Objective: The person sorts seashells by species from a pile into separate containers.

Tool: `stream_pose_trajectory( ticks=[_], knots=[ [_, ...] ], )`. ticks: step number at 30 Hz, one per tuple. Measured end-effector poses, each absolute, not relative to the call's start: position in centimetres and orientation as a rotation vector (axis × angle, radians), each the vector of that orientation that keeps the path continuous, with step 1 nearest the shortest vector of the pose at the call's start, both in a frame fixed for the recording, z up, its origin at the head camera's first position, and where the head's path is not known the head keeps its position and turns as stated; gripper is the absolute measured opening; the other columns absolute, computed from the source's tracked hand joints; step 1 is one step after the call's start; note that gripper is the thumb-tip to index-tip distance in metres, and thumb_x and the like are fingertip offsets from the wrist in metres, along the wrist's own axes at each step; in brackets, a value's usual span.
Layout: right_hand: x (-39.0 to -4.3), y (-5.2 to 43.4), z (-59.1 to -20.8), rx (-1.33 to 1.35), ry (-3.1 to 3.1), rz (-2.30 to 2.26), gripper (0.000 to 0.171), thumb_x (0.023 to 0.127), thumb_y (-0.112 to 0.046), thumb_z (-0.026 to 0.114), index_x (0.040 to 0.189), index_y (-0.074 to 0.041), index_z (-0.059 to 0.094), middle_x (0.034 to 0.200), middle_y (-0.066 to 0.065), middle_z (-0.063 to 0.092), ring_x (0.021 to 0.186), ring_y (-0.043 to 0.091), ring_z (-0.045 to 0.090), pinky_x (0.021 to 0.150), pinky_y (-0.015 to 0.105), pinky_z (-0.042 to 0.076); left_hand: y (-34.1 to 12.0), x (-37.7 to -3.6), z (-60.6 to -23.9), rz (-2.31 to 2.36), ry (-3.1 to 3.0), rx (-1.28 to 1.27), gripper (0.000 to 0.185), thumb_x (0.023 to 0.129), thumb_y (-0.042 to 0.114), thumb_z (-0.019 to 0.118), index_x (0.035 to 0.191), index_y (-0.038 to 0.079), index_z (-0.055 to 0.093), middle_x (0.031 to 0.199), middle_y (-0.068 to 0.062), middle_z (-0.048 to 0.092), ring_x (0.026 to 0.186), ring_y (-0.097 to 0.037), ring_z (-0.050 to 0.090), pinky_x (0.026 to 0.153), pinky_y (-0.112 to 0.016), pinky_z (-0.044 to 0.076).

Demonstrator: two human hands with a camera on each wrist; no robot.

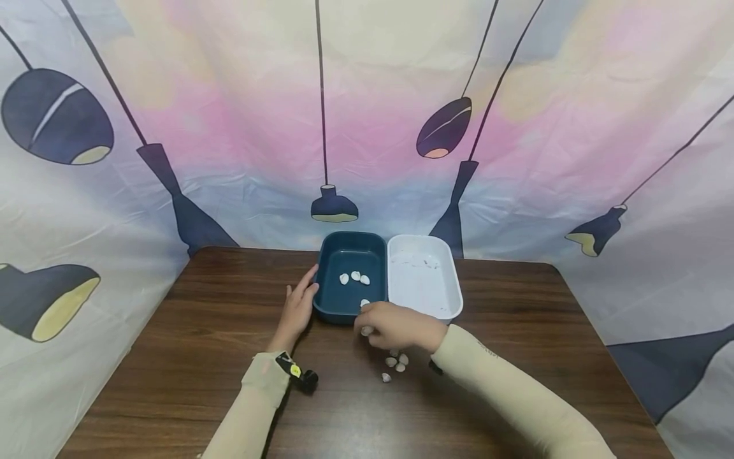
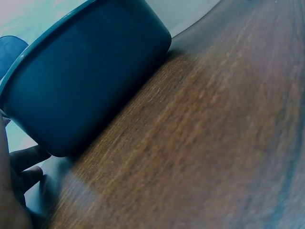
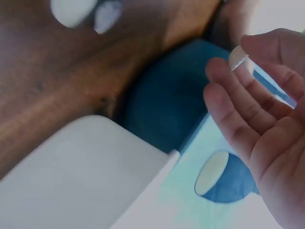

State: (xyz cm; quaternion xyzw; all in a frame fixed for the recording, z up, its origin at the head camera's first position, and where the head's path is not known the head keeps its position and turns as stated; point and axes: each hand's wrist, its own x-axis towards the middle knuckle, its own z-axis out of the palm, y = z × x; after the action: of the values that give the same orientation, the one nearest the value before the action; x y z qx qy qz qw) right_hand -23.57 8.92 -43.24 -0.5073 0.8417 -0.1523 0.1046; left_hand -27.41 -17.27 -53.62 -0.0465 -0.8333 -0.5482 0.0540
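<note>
Beside the blue tray [image 1: 329,299], the left hand [image 1: 298,306] rests flat against its wall; the right hand [image 1: 395,326] pinches a white pebble [image 1: 367,331] at its near edge.

matt plastic trays [image 1: 351,255] – wood-grain table [image 1: 201,306], smooth

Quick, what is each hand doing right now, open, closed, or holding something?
Left hand: open, fingers straight against the side of the blue tray.
Right hand: pinching a small white stone in its fingertips, just by the blue tray's near edge.

Two trays [image 1: 351,245] side by side
</note>
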Motion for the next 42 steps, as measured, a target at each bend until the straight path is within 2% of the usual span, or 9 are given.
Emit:
stream_pose_trajectory(
  ticks=[12,17,21,27,33,42],
  knots=[
    [-25.9,9.1,-41.6,-1.478,2.512,-0.519,0.025,0.096,0.002,0.066,0.118,-0.004,0.078,0.109,0.005,0.073,0.086,0.013,0.061,0.080,0.025,0.055,-17.2,-27.4,-53.6,-1.666,-2.527,-0.140,0.052,0.115,0.032,0.040,0.166,0.027,0.037,0.168,-0.006,0.039,0.157,-0.036,0.030,0.128,-0.054,-0.012],
    [-27.0,8.6,-41.5,-1.448,2.561,-0.467,0.023,0.099,0.001,0.067,0.117,-0.006,0.078,0.112,0.005,0.073,0.102,0.019,0.066,0.091,0.030,0.057,-17.2,-27.3,-53.5,-1.658,-2.539,-0.131,0.052,0.115,0.033,0.039,0.167,0.027,0.036,0.168,-0.007,0.039,0.158,-0.037,0.027,0.128,-0.056,-0.012],
    [-28.1,7.9,-41.6,-1.415,2.598,-0.432,0.021,0.101,0.000,0.067,0.118,-0.005,0.077,0.115,0.008,0.072,0.110,0.022,0.066,0.096,0.033,0.057,-17.3,-27.4,-53.5,-1.645,-2.518,-0.134,0.052,0.115,0.029,0.039,0.166,0.026,0.037,0.167,-0.010,0.040,0.155,-0.038,0.033,0.128,-0.055,-0.012],
    [-29.2,7.5,-42.3,-1.363,2.618,-0.398,0.020,0.100,0.003,0.067,0.115,-0.004,0.078,0.113,0.009,0.072,0.106,0.024,0.067,0.093,0.034,0.058,-17.1,-27.3,-53.6,-1.651,-2.523,-0.151,0.052,0.115,0.029,0.039,0.167,0.026,0.036,0.167,-0.010,0.040,0.154,-0.037,0.035,0.128,-0.055,-0.013],
    [-29.9,6.6,-43.1,-1.249,2.641,-0.361,0.024,0.096,0.005,0.071,0.116,-0.005,0.079,0.115,0.010,0.073,0.109,0.023,0.066,0.098,0.036,0.057,-17.1,-27.3,-53.6,-1.643,-2.524,-0.136,0.052,0.114,0.030,0.039,0.166,0.024,0.037,0.166,-0.010,0.041,0.155,-0.036,0.034,0.128,-0.054,-0.012],
    [-30.6,5.5,-44.0,-1.080,2.650,-0.292,0.033,0.094,0.006,0.069,0.124,-0.006,0.077,0.125,0.012,0.072,0.117,0.024,0.065,0.106,0.038,0.054,-17.2,-27.4,-53.4,-1.647,-2.528,-0.148,0.052,0.114,0.032,0.039,0.166,0.025,0.037,0.167,-0.009,0.040,0.155,-0.036,0.033,0.128,-0.053,-0.012]
  ],
)
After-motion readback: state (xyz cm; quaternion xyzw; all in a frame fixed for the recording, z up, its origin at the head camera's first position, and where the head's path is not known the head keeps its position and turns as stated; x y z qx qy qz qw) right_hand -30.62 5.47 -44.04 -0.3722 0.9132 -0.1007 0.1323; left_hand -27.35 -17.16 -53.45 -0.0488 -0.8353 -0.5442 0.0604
